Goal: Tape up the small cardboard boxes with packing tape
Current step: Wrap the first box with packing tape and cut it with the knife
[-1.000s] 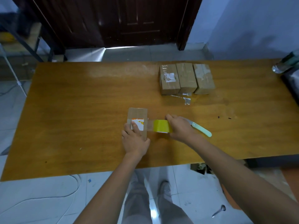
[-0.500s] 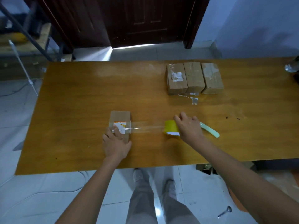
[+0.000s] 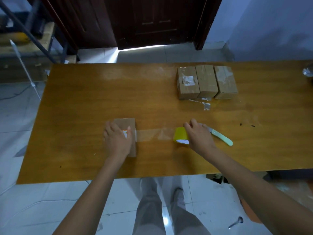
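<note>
Box (image 3: 125, 123) sits near table's (image 3: 84, 102) front edge under my flat left hand (image 3: 117, 141), right hand (image 3: 199, 136) gripping yellow tape roll (image 3: 180, 136), clear strip (image 3: 155, 135) stretched between; I should keep it taut and straight before cutting with knife (image 3: 220, 136).

Dim, bluish room; daylight leaks under the door (image 3: 159, 22) and glares on the floor tiles (image 3: 135, 55). Wide-angle bending curves the edges.

Looks like a plain back room for packing: wooden table (image 3: 84, 116), taped boxes (image 3: 206, 82), tiled floor (image 3: 42, 209), dark door (image 3: 152, 21).
</note>
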